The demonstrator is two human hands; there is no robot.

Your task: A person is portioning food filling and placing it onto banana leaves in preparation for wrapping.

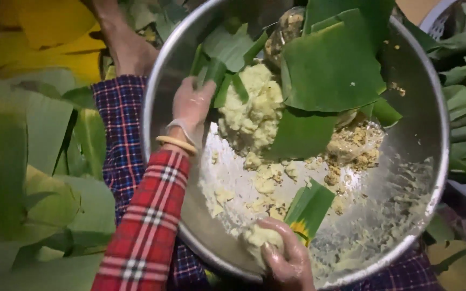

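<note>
A large steel bowl [422, 161] is filling most of the view, tilted toward the camera, its inner wall smeared with pale yellow paste. Banana leaves [39, 161] are covering the ground on the left, and more green leaves are lying in a white basket [432, 19] at the upper right. A bare foot [128, 48] of another person is resting on the leaves just beyond the bowl's upper left rim.

Inside the bowl, a mound of crumbly yellow filling [252, 110] is sitting near the centre, partly under broad leaf pieces [330, 70]; loose crumbs are lying scattered toward the near wall. The right half of the bowl floor is showing bare metal.

The left hand [192, 102], gloved in thin plastic with a yellow bangle [176, 143] at the wrist, is reaching over the left rim, fingers curled loosely against a leaf strip beside the mound; whether it is gripping the strip cannot be told. The right hand [287, 258], also gloved, is closing around a lump of filling [260, 235] at the near rim, touching a folded leaf strip [308, 207]
</note>
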